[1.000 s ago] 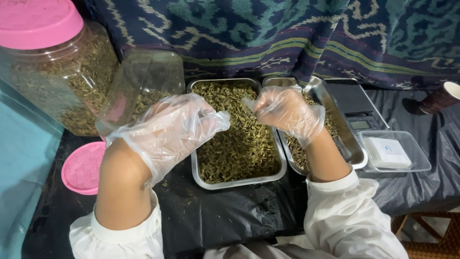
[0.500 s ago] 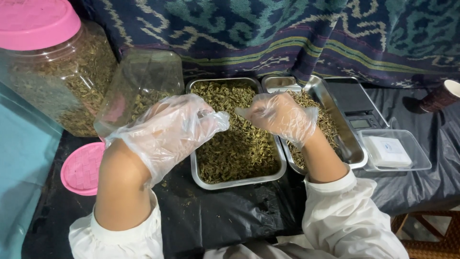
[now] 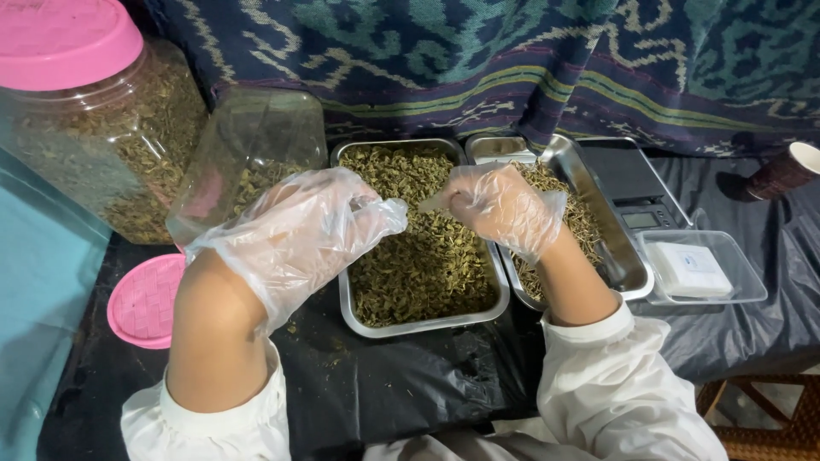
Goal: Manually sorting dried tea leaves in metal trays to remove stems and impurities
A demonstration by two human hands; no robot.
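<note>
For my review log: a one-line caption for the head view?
Two clear-plastic-gloved hands, left and right, hover over a steel tray of dried green leaves.

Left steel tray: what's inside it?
The left steel tray is filled with dried green-brown leaves across its visible floor. The gloved left hand and right hand hover over its upper part, hiding what lies beneath them. The tray bottom is covered.
</note>
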